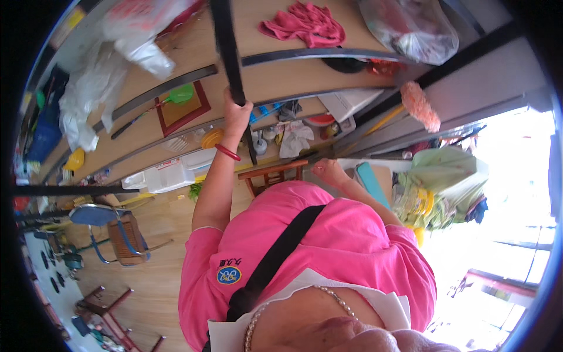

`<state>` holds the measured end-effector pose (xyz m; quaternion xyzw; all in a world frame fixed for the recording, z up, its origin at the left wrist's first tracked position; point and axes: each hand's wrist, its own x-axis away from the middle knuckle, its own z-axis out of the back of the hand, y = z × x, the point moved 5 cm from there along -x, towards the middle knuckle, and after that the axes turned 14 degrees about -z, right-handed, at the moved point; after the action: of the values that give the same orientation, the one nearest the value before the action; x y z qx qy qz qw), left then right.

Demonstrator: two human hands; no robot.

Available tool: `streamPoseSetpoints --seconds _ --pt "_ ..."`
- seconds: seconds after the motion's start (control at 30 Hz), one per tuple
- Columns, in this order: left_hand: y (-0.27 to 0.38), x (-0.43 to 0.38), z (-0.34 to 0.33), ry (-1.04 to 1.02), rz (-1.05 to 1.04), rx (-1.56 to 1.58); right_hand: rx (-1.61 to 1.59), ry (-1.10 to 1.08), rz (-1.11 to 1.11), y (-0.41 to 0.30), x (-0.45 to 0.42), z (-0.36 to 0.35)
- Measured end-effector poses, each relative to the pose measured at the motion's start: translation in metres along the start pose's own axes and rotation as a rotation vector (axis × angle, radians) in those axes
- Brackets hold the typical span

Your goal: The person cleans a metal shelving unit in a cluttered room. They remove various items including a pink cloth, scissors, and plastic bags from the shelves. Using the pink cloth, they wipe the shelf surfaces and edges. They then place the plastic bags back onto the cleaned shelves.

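My left hand (238,115), with a red bangle on the wrist, is wrapped around a black upright post (228,53) of the shelving rack. On the right, my right hand (327,170) is low beside the top of a brown wooden stool or chair (275,171); its fingers look curled, and whether anything is in them cannot be made out. A crumpled pink cloth (305,24) lies on the upper shelf. Left of the post, a dark red frame (202,108) and a green fly swatter (180,94) rest on a lower shelf.
Clear plastic bags (411,31) and white bags (96,83) lie on the rack. An orange-pink fluffy duster (420,107) leans at right. A blue folding chair (94,215) and an overturned wooden stool (105,312) are on the left. A green bag (448,171) is near my right arm.
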<state>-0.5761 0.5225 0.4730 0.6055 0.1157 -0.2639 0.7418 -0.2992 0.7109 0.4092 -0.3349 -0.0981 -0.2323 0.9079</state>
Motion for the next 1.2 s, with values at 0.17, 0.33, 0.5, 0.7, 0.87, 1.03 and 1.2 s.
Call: streamPoseSetpoints --seconds 0.17,0.33,0.5,0.7,0.87,1.03,1.2 --pt "-0.004 0.003 0.0 0.04 -0.009 0.015 0.02 -0.081 -0.129 0.038 0.009 -0.023" --pt "-0.016 0.005 -0.003 0.11 -0.001 0.172 -0.118 -0.039 -0.191 0.078 0.024 -0.035" --pt "-0.005 0.007 -0.002 -0.01 0.068 0.092 0.102 -0.035 -0.113 0.107 0.033 -0.046" --pt "0.0 0.005 0.001 -0.032 0.066 0.06 0.448 0.046 -0.028 0.139 0.018 -0.051" --pt "0.013 0.004 0.001 -0.14 0.073 0.072 -0.327 0.206 -0.107 0.099 -0.007 0.08" --pt "0.024 0.023 0.003 -0.095 0.103 0.237 -0.6 0.232 0.019 0.013 -0.008 0.238" --pt "-0.001 0.065 0.027 -0.072 0.141 -0.132 -0.571 0.388 0.416 -0.112 0.03 0.389"
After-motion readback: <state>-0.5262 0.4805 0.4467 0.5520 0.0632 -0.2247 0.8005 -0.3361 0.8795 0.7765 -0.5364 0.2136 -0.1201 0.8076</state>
